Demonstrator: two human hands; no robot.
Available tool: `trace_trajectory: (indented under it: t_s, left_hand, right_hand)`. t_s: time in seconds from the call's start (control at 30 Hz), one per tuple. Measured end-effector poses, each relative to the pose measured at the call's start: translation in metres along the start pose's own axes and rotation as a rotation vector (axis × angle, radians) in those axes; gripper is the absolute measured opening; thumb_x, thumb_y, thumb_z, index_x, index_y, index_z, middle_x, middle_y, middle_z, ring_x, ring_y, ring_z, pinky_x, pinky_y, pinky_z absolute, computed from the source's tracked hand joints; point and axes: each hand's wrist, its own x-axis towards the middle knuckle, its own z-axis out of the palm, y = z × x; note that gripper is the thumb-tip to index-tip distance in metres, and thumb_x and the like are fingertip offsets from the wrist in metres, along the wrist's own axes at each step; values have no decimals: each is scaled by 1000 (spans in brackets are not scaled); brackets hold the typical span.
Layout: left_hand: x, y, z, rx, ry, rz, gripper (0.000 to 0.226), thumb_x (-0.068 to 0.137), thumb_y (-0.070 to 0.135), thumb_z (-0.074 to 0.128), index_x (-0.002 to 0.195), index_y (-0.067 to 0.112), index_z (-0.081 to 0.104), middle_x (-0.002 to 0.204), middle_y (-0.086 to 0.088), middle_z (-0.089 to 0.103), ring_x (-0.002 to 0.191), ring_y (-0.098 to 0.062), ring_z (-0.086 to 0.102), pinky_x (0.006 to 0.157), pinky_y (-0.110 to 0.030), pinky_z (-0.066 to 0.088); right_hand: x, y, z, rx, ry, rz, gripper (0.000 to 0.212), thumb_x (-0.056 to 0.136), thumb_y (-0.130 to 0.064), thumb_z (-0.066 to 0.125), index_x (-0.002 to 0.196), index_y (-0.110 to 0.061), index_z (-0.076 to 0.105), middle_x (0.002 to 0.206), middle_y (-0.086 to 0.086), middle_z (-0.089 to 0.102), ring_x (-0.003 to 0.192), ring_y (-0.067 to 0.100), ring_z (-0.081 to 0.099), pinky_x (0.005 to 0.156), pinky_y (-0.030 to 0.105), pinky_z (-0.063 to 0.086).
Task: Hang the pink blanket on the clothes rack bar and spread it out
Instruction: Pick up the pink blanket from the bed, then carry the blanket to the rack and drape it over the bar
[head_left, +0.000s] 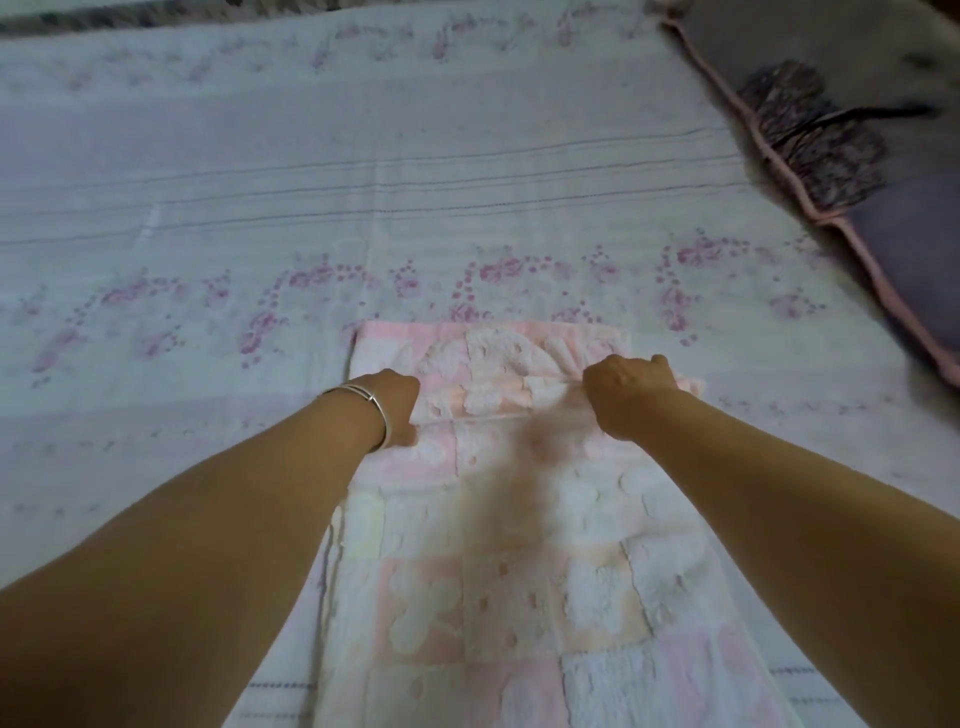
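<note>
The pink blanket (498, 545), patterned with pale pink, peach and white squares, lies folded on the bed in the lower middle of the head view. My left hand (397, 408), with a silver bangle on the wrist, grips its left edge near the far end. My right hand (626, 397) is closed on a raised fold at the blanket's far right side. Both fists pinch the cloth, which bunches into a ridge between them. No clothes rack is in view.
A pale bed sheet (363, 182) with pink floral print and thin stripes covers the bed all around the blanket. A grey pillow with pink piping (893, 249) and a dark patterned cloth (810, 135) lie at the upper right.
</note>
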Motion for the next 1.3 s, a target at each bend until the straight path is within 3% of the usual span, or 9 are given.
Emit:
trace_trajectory:
  t_s: [0.2,0.3,0.43,0.63,0.73,0.83,1.0,1.2,1.3]
  left_hand:
    - [-90,-5,-45,-121,64,36,56,84,35,60,128,7,41,125,-16,55,107,-31,58,83,-35,49]
    - [-143,-9,-69,-188,112,28,60,81,37,64,130,9,44,131,-14,53,115,-30,55,95,-35,47]
    - [-218,-17,-104,-217,187,52,52,78,44,66,116,10,55,123,-11,60,109,-30,57,93,-37,47]
    - [-342,-46,-162,-260,347,53,57,80,47,62,120,7,53,130,-15,57,118,-31,53,97,-36,43]
    - [-404,-68,-185,-236,436,33,63,83,44,60,130,4,46,137,-16,51,124,-32,48,100,-35,39]
    - [-460,-90,-201,-226,530,5,51,84,41,59,121,7,52,129,-16,57,116,-33,53,90,-34,43]
    - [-555,-126,-203,-277,696,-135,44,86,35,59,118,6,56,125,-18,59,116,-34,52,95,-36,42]
    - [-653,-175,-178,-323,845,-333,41,85,30,61,120,10,58,123,-19,62,114,-36,55,92,-35,45]
    - [-697,-205,-157,-320,859,-444,40,86,31,59,120,11,57,121,-19,62,112,-36,56,90,-35,46]
  right_hand:
    - [-75,11,-60,61,24,-20,35,88,0,48,120,-8,55,121,9,56,107,28,60,73,30,42]
    - [-120,14,-98,125,98,-38,34,86,1,44,117,-6,56,122,13,56,108,32,59,73,30,41]
    - [-184,11,-156,195,206,-70,34,83,-1,46,114,-2,59,124,20,56,110,37,58,86,33,48]
    - [-286,-8,-252,263,365,-160,28,81,-5,52,107,-1,61,117,25,60,105,39,60,77,31,47]
    - [-336,-23,-302,281,424,-222,23,83,-4,52,104,-3,62,99,24,58,94,37,59,67,29,41]
    - [-378,-40,-344,279,510,-281,9,84,-3,52,79,-8,57,82,12,46,73,30,47,57,25,35]
    - [-436,-74,-397,264,689,-429,17,83,-6,52,96,-1,62,82,12,50,77,31,52,64,29,38]
    - [-489,-139,-431,256,777,-626,7,84,-9,54,78,-7,57,71,8,50,72,29,50,61,32,40]
    - [-510,-185,-441,267,779,-703,17,84,-8,54,68,-9,49,74,10,51,72,30,52,60,32,42]
